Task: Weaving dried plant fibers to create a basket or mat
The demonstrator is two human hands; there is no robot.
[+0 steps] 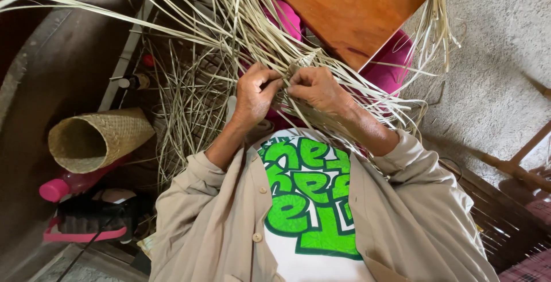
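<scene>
Fingers (274, 82) of both hands pinch the pale straw strips (241, 24) tight near the wooden board (350, 6), keeping the weave (304, 59) taut.

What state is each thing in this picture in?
Left hand: closed, pinching straw strips.
Right hand: closed, pinching the same strips.
Straw strips: loose, fanned out, partly woven at the hands.
Woven basket: lying on its side, open, empty.
Pink bottle: lying down, capped.
</scene>
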